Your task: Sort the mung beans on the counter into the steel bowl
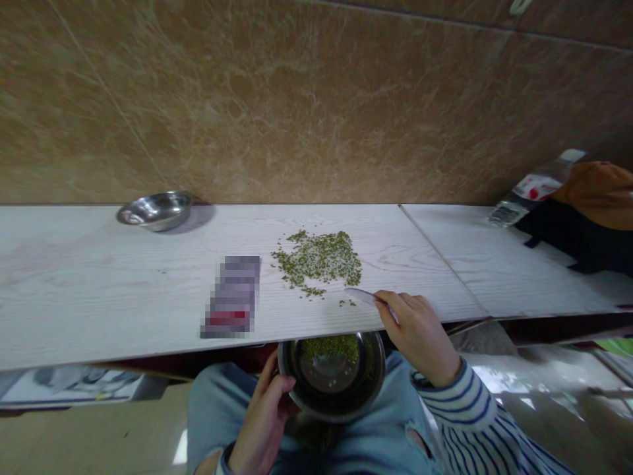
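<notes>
Small green beans point(321, 257), too many to count, lie loosely scattered on the white table point(158, 284); more fill part of 1 metal bowl point(341, 410) below its edge. The left hand point(267, 402) clasps that bowl's rim; the right hand point(418, 333) pinches 1 thin utensil point(362, 295) near the beans. 1 bottle point(537, 188), 1 other bowl point(161, 218) behind.

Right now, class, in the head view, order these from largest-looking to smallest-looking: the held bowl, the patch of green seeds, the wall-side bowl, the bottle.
1. Held bowl, perhaps helped by being nearer the camera
2. Patch of green seeds
3. Wall-side bowl and bottle: too alike to rank
</notes>
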The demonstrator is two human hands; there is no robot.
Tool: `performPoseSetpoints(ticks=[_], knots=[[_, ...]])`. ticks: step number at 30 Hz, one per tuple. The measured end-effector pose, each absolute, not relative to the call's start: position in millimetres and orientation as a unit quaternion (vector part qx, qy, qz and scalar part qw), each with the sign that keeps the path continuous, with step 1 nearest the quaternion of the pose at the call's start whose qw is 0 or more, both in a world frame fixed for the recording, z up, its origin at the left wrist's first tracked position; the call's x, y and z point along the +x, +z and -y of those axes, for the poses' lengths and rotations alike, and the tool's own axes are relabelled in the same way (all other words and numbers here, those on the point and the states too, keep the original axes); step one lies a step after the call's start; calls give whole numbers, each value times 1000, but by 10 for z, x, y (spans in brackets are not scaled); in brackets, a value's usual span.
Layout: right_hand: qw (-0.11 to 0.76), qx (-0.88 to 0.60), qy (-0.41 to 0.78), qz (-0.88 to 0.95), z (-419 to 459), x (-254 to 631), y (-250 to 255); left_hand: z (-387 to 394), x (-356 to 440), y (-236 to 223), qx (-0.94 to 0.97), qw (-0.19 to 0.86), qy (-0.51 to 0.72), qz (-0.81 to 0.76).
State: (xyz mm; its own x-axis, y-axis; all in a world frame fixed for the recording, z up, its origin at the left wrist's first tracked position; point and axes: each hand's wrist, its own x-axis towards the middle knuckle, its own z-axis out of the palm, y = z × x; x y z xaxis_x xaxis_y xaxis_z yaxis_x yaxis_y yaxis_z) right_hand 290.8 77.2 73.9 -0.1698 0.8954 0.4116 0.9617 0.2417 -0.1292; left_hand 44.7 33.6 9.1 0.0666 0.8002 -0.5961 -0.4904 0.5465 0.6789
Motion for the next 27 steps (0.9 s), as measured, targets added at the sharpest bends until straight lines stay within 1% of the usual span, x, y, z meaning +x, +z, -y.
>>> performPoseSetpoints(ticks=[15, 27], knots=[[218, -585, -56, 779, -819, 2669, 757, -334, 486, 136, 137, 721, 457, -503], [207, -583, -77, 782, -914, 2632, 780, -361, 457, 115, 126, 718, 457, -510]])
